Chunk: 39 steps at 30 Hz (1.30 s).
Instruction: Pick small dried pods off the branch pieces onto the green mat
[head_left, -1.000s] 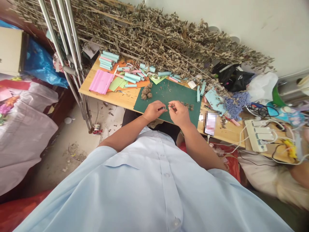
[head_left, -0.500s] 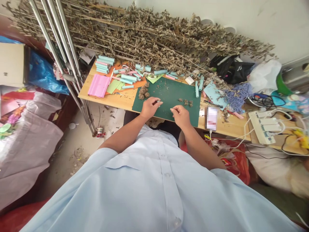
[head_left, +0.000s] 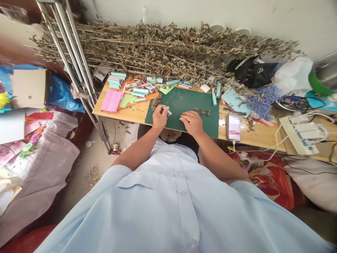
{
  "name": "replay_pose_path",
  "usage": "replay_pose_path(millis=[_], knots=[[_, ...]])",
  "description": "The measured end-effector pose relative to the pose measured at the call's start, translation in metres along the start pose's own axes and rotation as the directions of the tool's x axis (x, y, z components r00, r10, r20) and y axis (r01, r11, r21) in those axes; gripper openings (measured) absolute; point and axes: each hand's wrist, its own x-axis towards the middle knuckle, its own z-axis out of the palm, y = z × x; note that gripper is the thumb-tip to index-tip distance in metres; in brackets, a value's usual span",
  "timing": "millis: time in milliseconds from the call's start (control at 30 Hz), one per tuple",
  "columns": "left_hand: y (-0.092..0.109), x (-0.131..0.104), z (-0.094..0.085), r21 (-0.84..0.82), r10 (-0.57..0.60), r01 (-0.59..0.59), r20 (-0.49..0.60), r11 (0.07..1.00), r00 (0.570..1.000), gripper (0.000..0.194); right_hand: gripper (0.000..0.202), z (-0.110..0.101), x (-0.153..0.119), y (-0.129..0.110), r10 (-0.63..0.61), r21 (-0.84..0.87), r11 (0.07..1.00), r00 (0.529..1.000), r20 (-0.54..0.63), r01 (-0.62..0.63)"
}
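Observation:
My left hand (head_left: 159, 118) is closed around a thin, pale blue paper roll (head_left: 169, 112), whose end sticks out to the right between thumb and fingers. Below both hands lies a dark green cutting mat (head_left: 181, 100). My right hand (head_left: 193, 122) hovers low over the mat or rests on it, fingers stretched leftward with the thumb a little apart and nothing visible in it. Just behind the left hand sits a heap of brown dried plant clumps (head_left: 157, 100), partly hidden by that hand. Smaller dried clumps (head_left: 202, 111) form a short row beyond the right hand.
Dried leafy stalks (head_left: 158, 49) are piled along the back. Blue paper rolls (head_left: 139, 91) and pink crepe paper (head_left: 112, 101) lie left. A phone (head_left: 234, 128), blue yarn (head_left: 263, 101) and a power strip (head_left: 298, 135) are at right. Metal poles (head_left: 76, 52) stand left.
The blue paper roll now shows more plainly in my left hand, which has turned slightly. My right hand has moved left and its fingers have stretched out. The camera view has shifted.

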Motion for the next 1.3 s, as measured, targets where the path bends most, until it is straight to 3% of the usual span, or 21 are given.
replay_pose_path(millis=[100,233,367,500,567,700,833,933,1100,1167,1300], knots=[[-0.003,-0.001,0.0,0.062,0.043,-0.042,-0.023,0.997,0.999,0.032,0.048,-0.006,-0.012,-0.015,-0.172,-0.159,0.964,0.956,0.238,0.213],[-0.001,-0.003,0.0,0.071,0.075,-0.072,-0.044,0.995,0.996,0.033,0.068,0.006,-0.021,-0.028,-0.142,-0.288,0.92,0.912,0.386,0.265],[0.003,-0.003,-0.001,0.103,0.086,-0.083,-0.025,0.991,0.996,0.039,0.065,0.02,0.003,-0.018,-0.077,-0.323,0.921,0.916,0.394,0.216],[0.006,-0.003,-0.002,0.122,0.085,-0.084,-0.005,0.989,0.996,0.04,0.065,0.008,0.019,-0.004,-0.016,-0.366,0.921,0.954,0.299,0.13],[0.007,-0.004,-0.003,0.11,0.086,-0.085,-0.004,0.99,0.996,0.038,0.066,-0.006,0.009,0.0,-0.058,-0.365,0.915,0.95,0.308,0.174],[0.006,-0.004,-0.003,0.085,0.066,-0.065,-0.004,0.994,0.998,0.032,0.062,-0.035,-0.037,0.008,-0.143,-0.31,0.901,0.882,0.449,0.304],[0.005,-0.005,-0.003,0.1,0.055,-0.056,0.011,0.993,0.998,0.034,0.064,-0.045,-0.062,0.02,-0.159,-0.29,0.891,0.841,0.517,0.348],[0.006,-0.005,-0.003,0.112,0.064,-0.066,0.023,0.991,0.998,0.037,0.063,-0.038,-0.038,0.024,-0.178,-0.269,0.891,0.827,0.533,0.365],[0.008,-0.006,-0.002,0.052,0.05,-0.052,0.04,0.997,0.998,0.034,0.056,-0.029,0.026,0.022,-0.158,-0.277,0.905,0.859,0.487,0.323],[0.008,-0.006,-0.003,0.054,0.045,-0.047,0.038,0.997,0.998,0.032,0.059,-0.032,0.03,0.019,-0.194,-0.256,0.902,0.855,0.481,0.348],[0.006,-0.007,-0.004,0.077,0.044,-0.047,0.042,0.996,0.998,0.032,0.062,-0.03,0.008,0.013,-0.265,-0.189,0.883,0.788,0.556,0.431]])
